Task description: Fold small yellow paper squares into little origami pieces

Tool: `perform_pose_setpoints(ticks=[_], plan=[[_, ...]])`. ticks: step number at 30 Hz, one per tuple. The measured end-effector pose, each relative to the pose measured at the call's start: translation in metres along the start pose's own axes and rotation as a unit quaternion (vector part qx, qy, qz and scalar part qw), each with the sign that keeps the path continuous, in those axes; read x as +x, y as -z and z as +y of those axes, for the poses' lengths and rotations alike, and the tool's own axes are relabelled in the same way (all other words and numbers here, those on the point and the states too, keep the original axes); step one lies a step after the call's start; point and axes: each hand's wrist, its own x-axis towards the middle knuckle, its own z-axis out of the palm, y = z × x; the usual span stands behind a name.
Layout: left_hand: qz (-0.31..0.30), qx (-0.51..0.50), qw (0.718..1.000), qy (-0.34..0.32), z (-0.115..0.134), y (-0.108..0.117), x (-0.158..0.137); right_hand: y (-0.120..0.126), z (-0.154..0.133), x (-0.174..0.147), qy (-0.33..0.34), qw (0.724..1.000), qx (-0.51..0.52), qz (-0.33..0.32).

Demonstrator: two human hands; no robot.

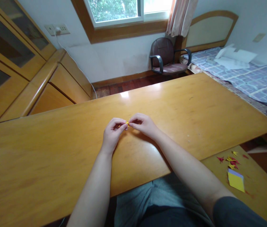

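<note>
Between my two hands is a small piece of folded yellow paper (127, 124), mostly covered by the fingers. My left hand (113, 130) pinches it from the left with thumb and forefinger. From the other side, the fingertips of my right hand (145, 125) pinch it too. Both hands are just over the middle of the wooden table (60, 151). How far the paper is folded cannot be made out.
A lower wooden surface at right holds several red and yellow folded paper figures (232, 162) and a stack of yellow and purple paper squares (236, 181). Beyond the table stand a brown armchair (165, 55), a bed (249, 75) and, at left, a wooden cabinet (38, 78).
</note>
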Motion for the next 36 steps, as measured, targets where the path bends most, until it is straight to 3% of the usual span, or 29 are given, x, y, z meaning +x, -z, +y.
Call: perform_pose_setpoints(ticks=[7,25,31,36], plan=[[0.002,0.055,0.998,-0.015,0.001,0.001,0.001,0.001,-0.001,0.000,0.008,1.000,-0.020,-0.007],[0.021,0.085,0.996,-0.036,0.003,0.000,0.001,0.001,-0.003,-0.002,0.045,0.999,-0.014,0.001],[-0.016,0.172,0.983,-0.054,0.009,0.000,0.001,0.002,-0.002,-0.002,0.054,0.998,-0.030,-0.008],[-0.017,0.178,0.982,-0.062,0.014,-0.001,0.000,0.003,-0.002,-0.002,0.054,0.998,-0.032,-0.016]])
